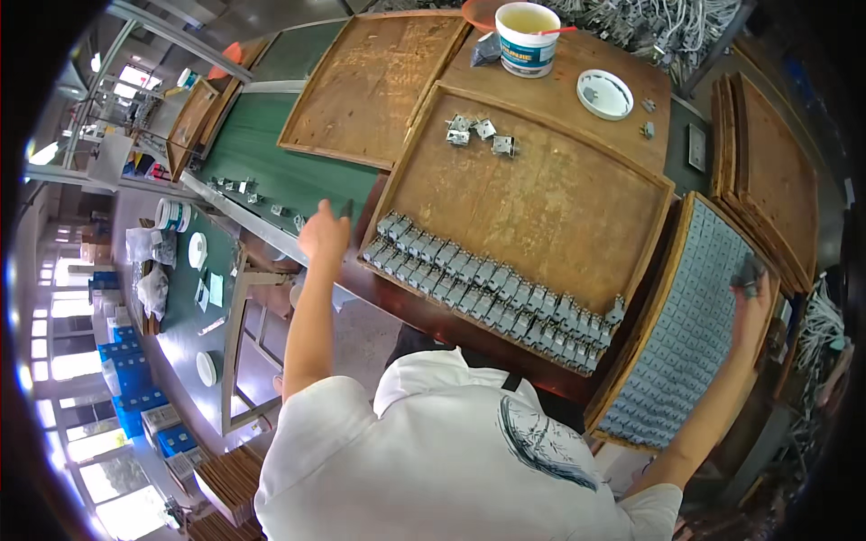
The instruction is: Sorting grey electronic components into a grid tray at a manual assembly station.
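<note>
My left hand [325, 236] reaches over the edge of a green conveyor belt [298, 131], its fingers partly extended and apart. A narrow dark piece shows at one fingertip; whether it is a finger cover or a held part I cannot make out. Close to that hand, small metal parts [277, 210] lie in a loose line along the belt's near edge. On the right, my right hand [750, 311] is closed around a small dark-grey part [748, 273], above the far right side of a wooden tray [683, 236] packed with grey block-shaped parts [677, 334].
Before me, a large wooden tray [559, 194] holds near-edge rows of grey metal parts [487, 288] and several loose ones [483, 133]. Behind stand a white bucket [527, 45] and a round white dish [605, 95]. Stacked trays [771, 171] rise at the right; another tray [374, 81] overlaps the belt.
</note>
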`<action>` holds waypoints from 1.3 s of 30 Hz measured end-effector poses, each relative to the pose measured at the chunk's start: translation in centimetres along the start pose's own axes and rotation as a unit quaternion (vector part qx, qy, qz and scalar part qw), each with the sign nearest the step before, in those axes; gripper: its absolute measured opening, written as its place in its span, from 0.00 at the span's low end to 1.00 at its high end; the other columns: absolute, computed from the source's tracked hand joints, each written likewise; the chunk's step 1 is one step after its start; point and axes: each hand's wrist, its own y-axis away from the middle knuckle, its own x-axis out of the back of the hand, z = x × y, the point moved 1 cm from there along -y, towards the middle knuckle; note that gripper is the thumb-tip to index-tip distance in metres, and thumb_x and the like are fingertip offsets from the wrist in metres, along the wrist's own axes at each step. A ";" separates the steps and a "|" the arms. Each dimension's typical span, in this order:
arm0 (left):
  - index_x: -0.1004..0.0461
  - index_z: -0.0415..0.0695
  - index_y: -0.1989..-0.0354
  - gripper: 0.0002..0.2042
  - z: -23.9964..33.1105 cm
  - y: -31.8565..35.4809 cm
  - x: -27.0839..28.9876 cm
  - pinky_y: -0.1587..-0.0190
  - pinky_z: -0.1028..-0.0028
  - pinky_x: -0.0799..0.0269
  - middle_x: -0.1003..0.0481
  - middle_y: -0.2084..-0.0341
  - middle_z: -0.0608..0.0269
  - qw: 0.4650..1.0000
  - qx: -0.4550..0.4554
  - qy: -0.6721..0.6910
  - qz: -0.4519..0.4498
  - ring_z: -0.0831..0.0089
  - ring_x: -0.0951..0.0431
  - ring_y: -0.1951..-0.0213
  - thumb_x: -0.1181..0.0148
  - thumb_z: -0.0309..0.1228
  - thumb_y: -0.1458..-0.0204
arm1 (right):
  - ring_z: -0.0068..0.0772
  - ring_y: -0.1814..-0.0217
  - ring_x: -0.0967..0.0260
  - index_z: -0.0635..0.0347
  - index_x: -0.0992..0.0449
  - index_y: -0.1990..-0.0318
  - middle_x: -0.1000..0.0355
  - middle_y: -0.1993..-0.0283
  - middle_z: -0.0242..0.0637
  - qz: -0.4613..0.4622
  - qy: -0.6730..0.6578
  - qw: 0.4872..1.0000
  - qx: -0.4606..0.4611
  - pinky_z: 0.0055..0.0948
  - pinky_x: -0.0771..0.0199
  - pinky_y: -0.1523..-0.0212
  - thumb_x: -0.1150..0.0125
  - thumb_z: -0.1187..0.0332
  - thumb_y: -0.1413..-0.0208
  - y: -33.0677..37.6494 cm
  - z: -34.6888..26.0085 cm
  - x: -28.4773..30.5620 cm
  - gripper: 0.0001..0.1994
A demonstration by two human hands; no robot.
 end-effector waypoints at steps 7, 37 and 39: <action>0.25 0.39 0.53 0.16 -5.3 -2.1 -5.9 0.55 0.57 0.25 0.20 0.60 0.46 0.992 -0.034 0.118 0.001 0.53 0.19 0.57 0.45 0.32 0.49 | 0.24 0.65 0.28 0.63 0.26 0.47 0.27 0.61 0.32 -0.010 0.016 1.000 0.020 0.26 0.25 0.67 0.46 0.69 0.34 8.9 0.0 -6.4 0.12; 0.33 0.37 0.40 0.26 18.7 25.4 5.3 0.45 0.71 0.31 0.33 0.52 0.57 0.530 -0.455 0.584 -0.415 0.67 0.28 0.47 0.48 0.11 0.50 | 0.50 0.63 0.28 0.67 0.25 0.64 0.30 0.66 0.43 -0.083 0.435 0.842 0.309 0.41 0.26 0.65 0.34 0.80 0.64 25.1 -7.7 -17.0 0.15; 0.36 0.37 0.38 0.31 19.0 26.0 5.5 0.46 0.68 0.31 0.33 0.52 0.52 0.611 -0.482 0.527 -0.340 0.57 0.28 0.48 0.43 0.14 0.56 | 0.50 0.63 0.28 0.66 0.25 0.63 0.30 0.66 0.44 -0.065 0.446 0.831 0.325 0.42 0.26 0.64 0.35 0.81 0.65 24.9 -7.0 -17.0 0.16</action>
